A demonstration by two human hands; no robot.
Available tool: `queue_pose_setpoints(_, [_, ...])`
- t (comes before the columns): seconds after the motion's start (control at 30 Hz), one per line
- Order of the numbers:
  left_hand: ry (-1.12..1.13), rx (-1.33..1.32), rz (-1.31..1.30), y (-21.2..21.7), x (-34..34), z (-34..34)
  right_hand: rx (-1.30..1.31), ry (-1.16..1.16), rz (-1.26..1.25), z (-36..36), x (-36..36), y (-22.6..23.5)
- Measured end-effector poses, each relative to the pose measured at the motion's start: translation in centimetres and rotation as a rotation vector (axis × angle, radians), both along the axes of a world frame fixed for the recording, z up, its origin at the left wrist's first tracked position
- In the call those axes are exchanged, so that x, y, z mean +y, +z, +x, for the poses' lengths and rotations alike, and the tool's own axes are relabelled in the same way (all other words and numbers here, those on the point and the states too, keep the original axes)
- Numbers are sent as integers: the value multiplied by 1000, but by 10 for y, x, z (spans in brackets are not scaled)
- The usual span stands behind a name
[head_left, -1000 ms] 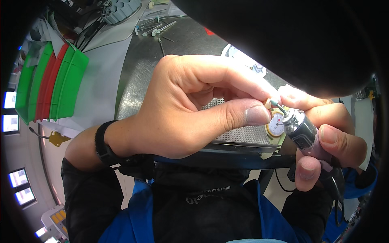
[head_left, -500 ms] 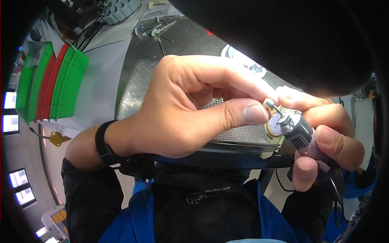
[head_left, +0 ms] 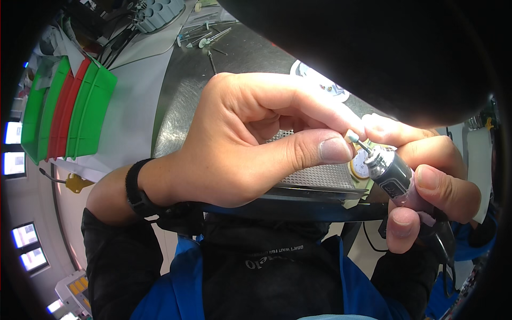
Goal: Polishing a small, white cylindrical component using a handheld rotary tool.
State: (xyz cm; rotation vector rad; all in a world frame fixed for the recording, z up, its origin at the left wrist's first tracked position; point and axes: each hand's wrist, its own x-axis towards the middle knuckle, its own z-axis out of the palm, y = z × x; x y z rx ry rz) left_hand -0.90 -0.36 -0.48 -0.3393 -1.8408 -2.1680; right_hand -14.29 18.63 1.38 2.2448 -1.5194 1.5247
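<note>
My left hand (head_left: 250, 138) is held up close to the camera, thumb and forefinger pinched together at the small white tip of a rotary tool (head_left: 392, 173). My right hand (head_left: 426, 186) grips that tool's grey metal body like a pen. A small round yellowish piece (head_left: 360, 164) shows just behind the tool's nose, mostly hidden by my thumb; what holds it I cannot tell. Under both hands lies a perforated metal plate (head_left: 314, 173) on the steel worktop (head_left: 181, 101).
Stacked green and red bins (head_left: 69, 109) stand at the left. Several small tool bits (head_left: 205, 40) and a grey holder (head_left: 160, 10) lie at the back of the worktop. A white disc (head_left: 314, 80) sits behind my hands. A dark shape covers the upper right.
The tool's tip has shifted slightly up and left, now sitting between my left thumb and forefinger. Both hands otherwise stay in place.
</note>
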Motion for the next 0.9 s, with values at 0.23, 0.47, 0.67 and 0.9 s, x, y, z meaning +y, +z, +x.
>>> queue_pose_setpoints(0.23, [-6,-22,19,0,-2,1,27,49,-3,-4,-3,0])
queue_pose_setpoints(0.47, [-13,-11,10,1,-1,1,22,39,9,-3,-3,3])
queue_pose_setpoints(0.67, [-1,-11,-24,2,-2,2,-38,16,-30,2,-3,-2])
queue_pose_setpoints(0.9, [3,9,-47,2,-2,1,61,18,-20,-3,-3,0])
